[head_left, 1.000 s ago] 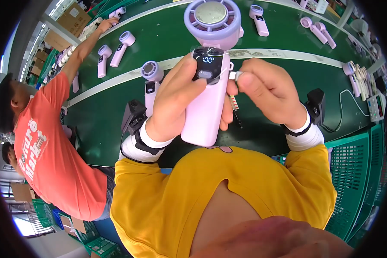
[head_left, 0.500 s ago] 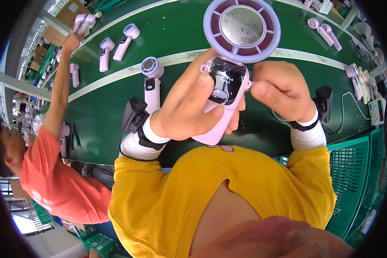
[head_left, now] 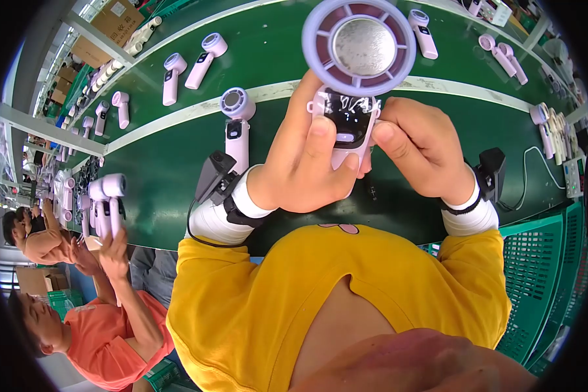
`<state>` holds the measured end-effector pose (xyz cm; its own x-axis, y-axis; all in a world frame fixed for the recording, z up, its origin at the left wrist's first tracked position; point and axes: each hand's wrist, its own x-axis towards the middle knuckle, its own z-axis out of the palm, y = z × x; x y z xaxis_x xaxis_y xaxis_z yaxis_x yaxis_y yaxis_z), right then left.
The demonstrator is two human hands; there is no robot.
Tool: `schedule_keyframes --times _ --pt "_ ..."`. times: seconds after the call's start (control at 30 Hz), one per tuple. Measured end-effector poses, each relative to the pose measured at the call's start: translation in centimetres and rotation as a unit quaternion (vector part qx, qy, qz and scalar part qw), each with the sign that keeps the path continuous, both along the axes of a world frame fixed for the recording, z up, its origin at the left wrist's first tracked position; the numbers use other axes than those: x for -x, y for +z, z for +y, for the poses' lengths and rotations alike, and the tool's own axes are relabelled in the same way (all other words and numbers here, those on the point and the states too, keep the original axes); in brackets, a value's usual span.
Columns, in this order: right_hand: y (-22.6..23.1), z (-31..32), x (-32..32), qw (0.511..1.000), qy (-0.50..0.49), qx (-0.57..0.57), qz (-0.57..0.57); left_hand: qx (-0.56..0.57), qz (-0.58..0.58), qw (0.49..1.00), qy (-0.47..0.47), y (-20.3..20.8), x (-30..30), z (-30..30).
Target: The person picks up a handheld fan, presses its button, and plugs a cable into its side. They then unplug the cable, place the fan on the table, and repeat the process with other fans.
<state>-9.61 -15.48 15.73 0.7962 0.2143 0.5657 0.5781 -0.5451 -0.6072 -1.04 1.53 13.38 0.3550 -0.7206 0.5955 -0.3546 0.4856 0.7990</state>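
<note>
Up in front of me is a lilac handheld fan with a round ringed head, a metallic centre disc and a glossy black display. My left hand is closed around its handle, the thumb lying along the display's left edge. Against the display's right edge, my right hand is closed, thumb and forefinger pinched together. What sits between those fingertips is hidden. Bright, crinkled glints cross the upper display. Just left of my left hand, another lilac fan lies on the green table.
Several fans lie across the far green surface, beyond a pale dividing strip. At left, a co-worker in a red shirt holds up lilac fans. Green crates stand at right, below a cable and small box.
The held fan has shifted slightly left and its display shows different lights. The co-worker's arm has drawn back from the far surface, fans in hand. Another fan now shows beyond mine.
</note>
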Motion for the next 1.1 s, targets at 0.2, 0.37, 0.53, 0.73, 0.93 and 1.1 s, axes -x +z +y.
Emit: schedule_keyframes --times 0.2,0.37,0.53,0.73,0.93,1.1 --pt "-0.5 0.6 -1.2 0.999 0.018 -0.007 0.028 0.064 -0.372 0.905 0.198 -1.3 -1.6 0.6" --pt "-0.6 1.9 -1.5 0.999 0.01 -0.039 0.021 0.028 -0.156 0.985 0.072 -0.1 -0.9 1.2" --pt "0.4 2.1 -0.8 0.997 -0.016 -0.007 0.081 0.033 0.095 0.994 0.048 0.6 0.9 1.5" --pt "0.7 0.7 -0.2 0.992 -0.068 -0.082 0.07 0.161 0.182 0.969 0.041 5.0 5.1 6.8" --pt "-0.1 0.0 0.7 0.994 -0.08 -0.026 0.065 0.258 -0.046 0.943 0.207 5.5 10.5 6.4" --pt "-1.1 -1.5 1.1 0.993 -0.084 -0.055 0.065 -0.205 0.034 0.946 0.249 10.7 8.4 5.0"
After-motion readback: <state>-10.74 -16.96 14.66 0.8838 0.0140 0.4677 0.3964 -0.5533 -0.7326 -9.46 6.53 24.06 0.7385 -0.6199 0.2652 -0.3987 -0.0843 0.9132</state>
